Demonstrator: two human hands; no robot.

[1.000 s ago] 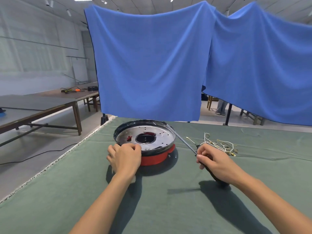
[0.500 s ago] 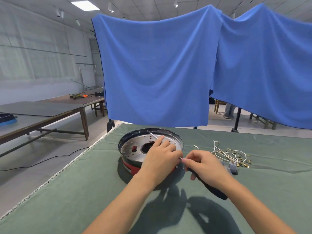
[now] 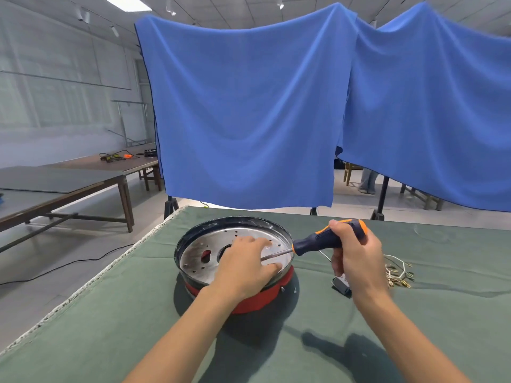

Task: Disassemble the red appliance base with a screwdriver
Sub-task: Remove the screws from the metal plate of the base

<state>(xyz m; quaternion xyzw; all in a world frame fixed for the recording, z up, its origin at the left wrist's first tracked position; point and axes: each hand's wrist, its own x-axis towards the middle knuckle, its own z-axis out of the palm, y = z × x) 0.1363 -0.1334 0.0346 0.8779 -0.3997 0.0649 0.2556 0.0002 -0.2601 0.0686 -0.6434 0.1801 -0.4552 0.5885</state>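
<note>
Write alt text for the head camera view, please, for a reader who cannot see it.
The right hand grips a screwdriver whose shaft reaches under the left hand, which rests on the metal plate inside a red base. The base stands on a green table, with wires to its right and blue cloths hanging behind.

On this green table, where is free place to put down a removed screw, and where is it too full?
Free: the green cloth left of the red appliance base, up to the table's left edge, and the far strip behind the base. Crowded: right of the base, where the right hand holds the screwdriver above a small black part and loose wires.
</note>
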